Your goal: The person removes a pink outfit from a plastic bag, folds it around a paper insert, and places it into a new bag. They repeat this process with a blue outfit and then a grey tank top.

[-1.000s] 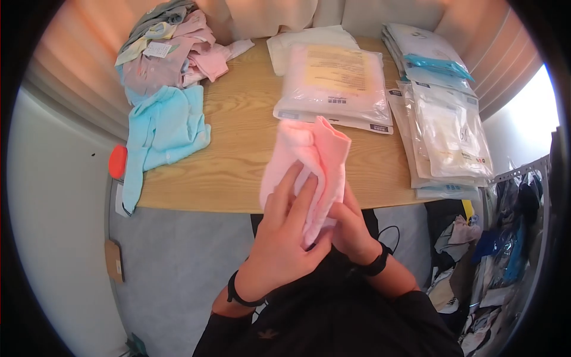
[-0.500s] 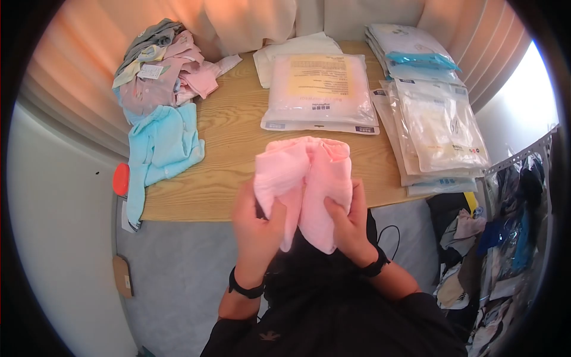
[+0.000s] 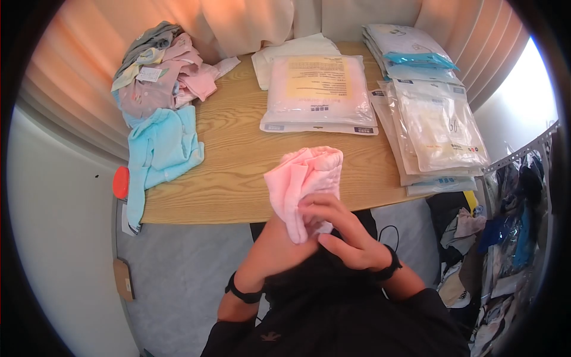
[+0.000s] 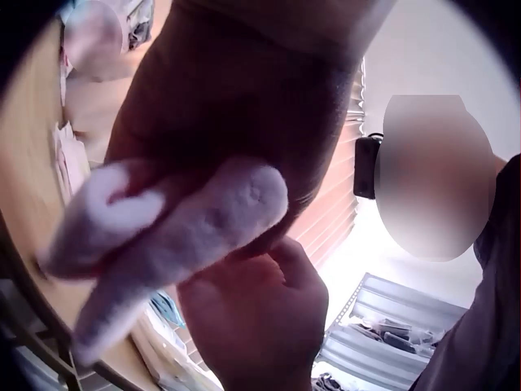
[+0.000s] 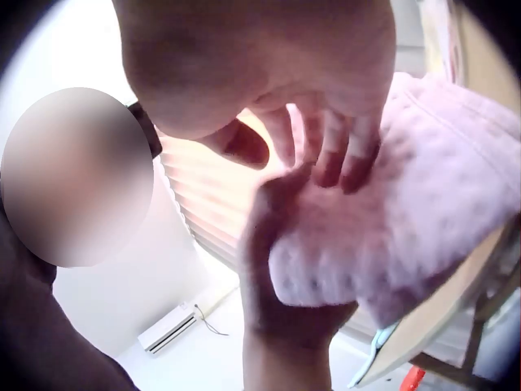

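Observation:
A pink garment (image 3: 288,187) of soft, dimpled cloth is folded into a small bundle, raised in front of the body near the table's front edge. The left hand (image 3: 276,253) holds it from below, with most of its fingers hidden by the cloth. From the right, the right hand (image 3: 352,238) lays its loosely bent fingers on the bundle's near side, its thumb standing apart. Rolled lower ends of the garment (image 4: 195,224) hang out in the left wrist view. The right wrist view shows the dimpled fabric (image 5: 440,171) beneath the right fingertips (image 5: 358,167).
Heaped clothes (image 3: 157,77) and a light blue garment (image 3: 166,143) lie at the table's left. A bagged pink garment (image 3: 318,95) lies at the back middle, with stacked clear packets (image 3: 440,128) to the right. A rack of bagged clothes (image 3: 514,238) stands beyond.
The pink garment, spread between both hands half a second ago, is now bunched narrower in the left hand. The right hand has moved from its right side onto its front.

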### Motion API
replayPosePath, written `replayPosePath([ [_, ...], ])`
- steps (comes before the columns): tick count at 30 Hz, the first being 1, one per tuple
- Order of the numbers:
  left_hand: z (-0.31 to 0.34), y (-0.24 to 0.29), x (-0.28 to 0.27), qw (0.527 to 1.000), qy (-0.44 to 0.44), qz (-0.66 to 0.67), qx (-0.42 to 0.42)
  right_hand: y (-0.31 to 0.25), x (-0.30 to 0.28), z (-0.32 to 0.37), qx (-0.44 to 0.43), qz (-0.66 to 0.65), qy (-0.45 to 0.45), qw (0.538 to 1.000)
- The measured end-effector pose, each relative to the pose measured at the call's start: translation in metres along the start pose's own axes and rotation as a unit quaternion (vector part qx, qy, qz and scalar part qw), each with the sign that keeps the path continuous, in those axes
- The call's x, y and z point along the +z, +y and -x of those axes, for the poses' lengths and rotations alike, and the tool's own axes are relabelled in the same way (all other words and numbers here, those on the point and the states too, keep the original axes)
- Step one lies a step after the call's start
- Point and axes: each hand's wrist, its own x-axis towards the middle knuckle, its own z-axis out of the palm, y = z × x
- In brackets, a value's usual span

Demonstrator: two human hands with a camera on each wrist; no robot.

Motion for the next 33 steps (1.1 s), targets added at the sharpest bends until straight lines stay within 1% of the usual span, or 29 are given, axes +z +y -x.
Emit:
replayPosePath([
  [2, 0.001, -0.003, -0.015, 0.996, -0.013, -0.019, -0.084, -0.011, -0.010, -0.002, -0.054, 0.148, -0.062, 0.986],
  [3, 0.002, 0.004, -0.025, 0.983, -0.077, -0.129, -0.107, -0.021, -0.010, -0.005, -0.095, 0.283, -0.068, 0.952],
  [4, 0.001, 0.003, -0.031, 0.971, -0.130, -0.186, -0.076, -0.025, -0.009, -0.005, -0.100, 0.377, -0.073, 0.918],
  [5, 0.000, 0.001, -0.035, 0.952, -0.183, -0.241, -0.044, -0.029, -0.009, -0.003, -0.102, 0.469, -0.078, 0.874],
  [6, -0.003, 0.000, -0.037, 0.926, -0.234, -0.296, -0.010, -0.033, -0.009, -0.003, -0.103, 0.557, -0.081, 0.820],
  [7, -0.008, 0.010, -0.037, 0.915, -0.267, -0.300, -0.034, -0.041, -0.012, -0.005, -0.070, 0.535, -0.095, 0.836],
  [9, -0.019, 0.015, -0.039, 0.924, -0.252, -0.287, 0.003, -0.024, -0.017, 0.004, 0.061, 0.454, -0.147, 0.877],
  [10, -0.025, 0.017, -0.040, 0.928, -0.245, -0.280, 0.021, -0.016, -0.020, 0.009, 0.128, 0.407, -0.170, 0.888],
  [11, -0.033, 0.020, -0.044, 0.922, -0.266, -0.280, 0.023, -0.012, -0.025, 0.009, 0.190, 0.353, -0.171, 0.900],
  [13, -0.058, 0.025, -0.052, 0.930, -0.222, -0.292, 0.009, -0.004, -0.039, 0.005, 0.307, 0.240, -0.168, 0.905],
  [14, -0.073, 0.027, -0.057, 0.933, -0.200, -0.298, 0.002, 0.004, -0.043, 0.012, 0.304, 0.192, -0.098, 0.928],
  [16, -0.115, 0.006, -0.071, 0.972, -0.067, -0.224, 0.008, 0.028, -0.047, 0.033, 0.289, 0.090, 0.043, 0.952],
  [17, -0.136, -0.009, -0.078, 0.946, -0.018, -0.310, 0.094, 0.038, -0.047, 0.041, 0.290, -0.001, 0.116, 0.950],
  [18, -0.154, -0.025, -0.085, 0.903, 0.031, -0.389, 0.178, 0.043, -0.047, 0.042, 0.287, -0.050, 0.151, 0.945],
  [20, -0.186, -0.052, -0.096, 0.842, 0.023, -0.477, 0.251, 0.046, -0.051, 0.045, 0.278, -0.145, 0.219, 0.924],
  [21, -0.197, -0.063, -0.098, 0.804, 0.020, -0.519, 0.289, 0.045, -0.054, 0.045, 0.287, -0.171, 0.223, 0.916],
  [24, -0.214, -0.086, -0.095, 0.742, -0.002, -0.592, 0.315, 0.056, -0.055, 0.048, 0.266, -0.230, 0.255, 0.901],
  [27, -0.222, -0.094, -0.092, 0.737, -0.042, -0.638, 0.220, 0.057, -0.057, 0.047, 0.277, -0.266, 0.261, 0.886],
  [30, -0.216, -0.081, -0.091, 0.790, 0.009, -0.567, 0.234, 0.055, -0.057, 0.043, 0.249, -0.285, 0.262, 0.888],
  [33, -0.201, -0.050, -0.076, 0.823, 0.086, -0.475, 0.299, 0.054, -0.058, 0.035, 0.199, -0.299, 0.278, 0.891],
])
